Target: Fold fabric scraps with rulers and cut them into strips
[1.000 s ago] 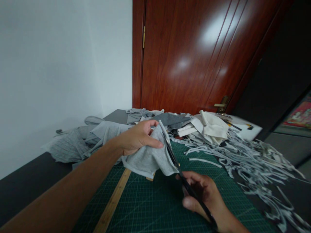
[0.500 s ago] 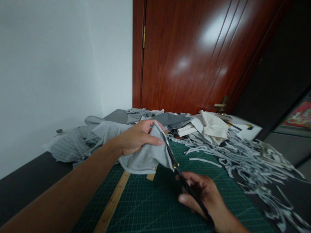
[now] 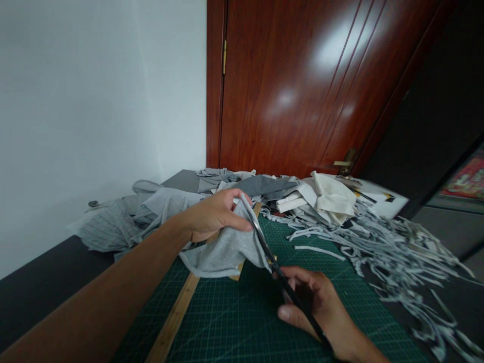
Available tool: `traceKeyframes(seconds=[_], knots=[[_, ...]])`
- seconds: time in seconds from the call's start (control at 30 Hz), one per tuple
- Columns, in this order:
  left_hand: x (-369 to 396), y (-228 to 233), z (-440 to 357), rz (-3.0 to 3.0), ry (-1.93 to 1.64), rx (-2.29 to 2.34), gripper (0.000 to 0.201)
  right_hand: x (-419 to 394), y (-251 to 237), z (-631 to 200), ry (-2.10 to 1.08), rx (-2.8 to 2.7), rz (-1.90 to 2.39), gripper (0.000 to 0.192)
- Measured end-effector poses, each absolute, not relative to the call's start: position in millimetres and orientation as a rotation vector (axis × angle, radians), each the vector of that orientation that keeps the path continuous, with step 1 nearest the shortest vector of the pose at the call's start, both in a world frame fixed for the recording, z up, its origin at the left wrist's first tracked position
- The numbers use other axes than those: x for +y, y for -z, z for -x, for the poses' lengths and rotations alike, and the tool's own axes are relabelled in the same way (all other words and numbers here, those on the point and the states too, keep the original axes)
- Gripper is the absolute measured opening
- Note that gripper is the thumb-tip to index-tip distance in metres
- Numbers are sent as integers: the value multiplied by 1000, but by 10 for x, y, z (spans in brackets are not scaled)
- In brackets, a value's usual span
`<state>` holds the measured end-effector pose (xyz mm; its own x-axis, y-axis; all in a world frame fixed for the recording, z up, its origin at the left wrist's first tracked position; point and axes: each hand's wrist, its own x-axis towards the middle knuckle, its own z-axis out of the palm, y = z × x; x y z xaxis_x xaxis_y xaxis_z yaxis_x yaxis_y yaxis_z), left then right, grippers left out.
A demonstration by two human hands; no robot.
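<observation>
A light grey piece of fabric [image 3: 227, 254] hangs from my left hand [image 3: 219, 214], pinched between thumb and fingers above the green cutting mat [image 3: 310, 322]. My right hand [image 3: 317, 302] is closed around the handles of dark scissors [image 3: 291, 292], and part of the grip is hidden by the fingers. The blades run along the right edge of the fabric, their tips close to my left thumb. Under the cloth lies a wooden ruler [image 3: 176, 315], with a second strip of wood [image 3: 237, 272] partly covered beside it.
Crumpled grey cloth [image 3: 109, 224] lies at the left of the dark table [image 3: 38, 282]. Many narrow grey strips [image 3: 393, 252] are heaped on the right. Cream cloth [image 3: 333, 199] and darker grey scraps [image 3: 264, 186] sit at the back, before a wooden door [image 3: 280, 91].
The scissors' blades have moved slightly up along the fabric's edge, closer to my left thumb. The fabric's lower edge has shifted a little left and down. Both hands stay nearly in place.
</observation>
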<state>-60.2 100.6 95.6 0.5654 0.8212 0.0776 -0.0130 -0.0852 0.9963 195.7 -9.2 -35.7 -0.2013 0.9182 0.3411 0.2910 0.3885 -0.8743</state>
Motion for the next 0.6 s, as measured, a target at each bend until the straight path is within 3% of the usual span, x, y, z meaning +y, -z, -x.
traceKeyframes(seconds=[0.43,0.6], knots=[[957,-980,600,-1519,-771,786,59,-86,399,-1954,-827,-1716,1107,60],[956,-955,592,-1524,-783,781,61,-110,338,-1917,-883,-1764,1168,52]])
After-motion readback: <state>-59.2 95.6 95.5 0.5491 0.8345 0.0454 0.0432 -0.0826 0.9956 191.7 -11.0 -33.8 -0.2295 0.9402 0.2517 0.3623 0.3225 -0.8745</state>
